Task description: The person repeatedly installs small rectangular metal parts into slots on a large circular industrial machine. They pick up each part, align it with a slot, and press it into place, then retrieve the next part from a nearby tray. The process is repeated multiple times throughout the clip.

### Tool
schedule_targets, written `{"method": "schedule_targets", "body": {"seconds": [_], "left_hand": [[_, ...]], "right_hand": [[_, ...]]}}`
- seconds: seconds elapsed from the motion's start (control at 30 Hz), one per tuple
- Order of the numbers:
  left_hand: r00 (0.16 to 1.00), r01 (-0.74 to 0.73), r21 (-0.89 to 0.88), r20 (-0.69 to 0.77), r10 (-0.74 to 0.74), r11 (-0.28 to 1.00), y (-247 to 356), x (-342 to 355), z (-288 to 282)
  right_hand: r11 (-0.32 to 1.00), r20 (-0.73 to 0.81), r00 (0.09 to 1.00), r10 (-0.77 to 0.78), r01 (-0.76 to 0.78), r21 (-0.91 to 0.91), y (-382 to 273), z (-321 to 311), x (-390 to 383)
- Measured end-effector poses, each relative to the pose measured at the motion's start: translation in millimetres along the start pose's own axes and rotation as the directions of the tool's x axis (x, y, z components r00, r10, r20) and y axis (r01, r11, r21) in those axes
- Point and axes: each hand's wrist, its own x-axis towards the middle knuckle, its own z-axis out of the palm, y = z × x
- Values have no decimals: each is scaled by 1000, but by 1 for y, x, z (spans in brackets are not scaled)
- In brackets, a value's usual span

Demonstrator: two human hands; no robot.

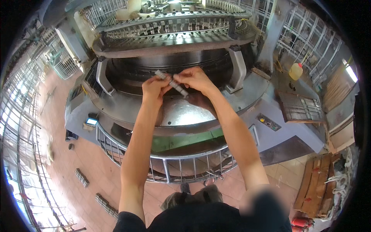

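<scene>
A short grey segmented metal bar (pixel 180 90) slants between my hands above the round metal bed (pixel 185 110) of a large circular knitting machine (pixel 170 50). The fingers of my left hand (pixel 154 88) are closed around its upper part, and one end sticks up past them. My right hand (pixel 196 80) is closed in a pinch at the bar's middle, from the right side. Its fingertips meet the bar there, and whether they hold some smaller piece is too small to tell. The bar's lower end points toward me, over the shiny plate.
A curved metal railing (pixel 166 170) stands between me and the machine. Grey legs (pixel 236 69) rise from the bed. Button controls (pixel 268 121) and a yellow jug (pixel 295 71) are at right. Similar segmented bars (pixel 106 205) lie on the tiled floor, with flattened cardboard (pixel 315 185) at lower right.
</scene>
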Motion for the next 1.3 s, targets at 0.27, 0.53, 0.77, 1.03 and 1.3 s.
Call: {"method": "schedule_targets", "body": {"seconds": [0.27,0.53,0.77,1.03,1.3], "left_hand": [[994,43,365,77,-76,930,11,17,31],[940,326,88,71,-333,941,1,42,33],[853,-515,676,340,397,527,5,22,45],[578,-544,705,708,406,-455,-38,31,41],[588,-534,717,696,411,-449,-43,33,41]], "right_hand": [[991,-11,999,-40,39,-126,8,-19,-13],[936,-194,972,129,-55,347,26,-24,-2],[980,-393,907,-153,90,-175,47,-23,11],[896,-417,856,-306,111,-430,51,-27,13],[904,-413,853,-319,143,-403,58,-27,18]]}}
